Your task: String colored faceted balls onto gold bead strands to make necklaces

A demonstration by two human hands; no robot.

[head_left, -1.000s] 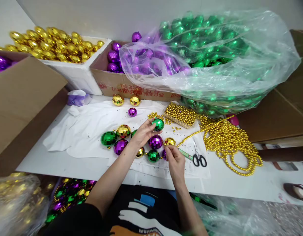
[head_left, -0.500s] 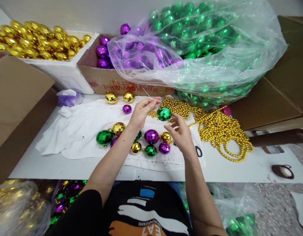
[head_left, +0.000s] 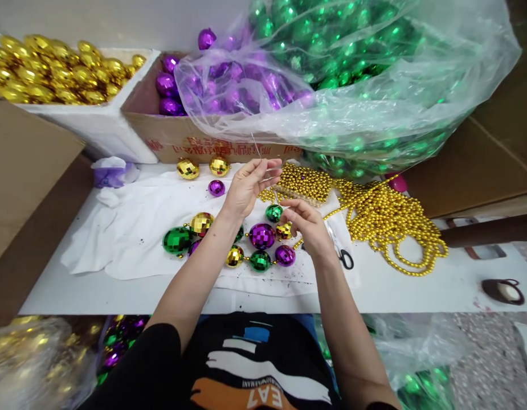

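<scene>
My left hand (head_left: 257, 185) is raised above the white cloth, thumb and forefinger pinching a thin pale thread (head_left: 255, 143) that sticks up past the fingertips. Its other fingers are stretched to the right. Just below and to the right, my right hand (head_left: 305, 224) has thumb and forefinger brought together; what lies between them is too small to make out. Close to its fingertips is a green faceted ball (head_left: 274, 213). Under my hands lies a string of balls, among them a purple ball (head_left: 262, 236), a gold ball (head_left: 235, 256) and a large green ball (head_left: 176, 241). My left forearm hides part of it.
Gold bead strands (head_left: 387, 228) pile up on the right beside black scissors (head_left: 345, 258). Loose gold balls (head_left: 188, 168) and a small purple ball (head_left: 216, 188) lie behind. At the back stand a white box (head_left: 101, 128), a carton (head_left: 169, 142) and a plastic bag of green balls (head_left: 374, 128).
A green ball that was up between my hands is no longer there; a green ball now appears lower, left of my right fingertips. My right hand has shifted left and its fingers have closed.
</scene>
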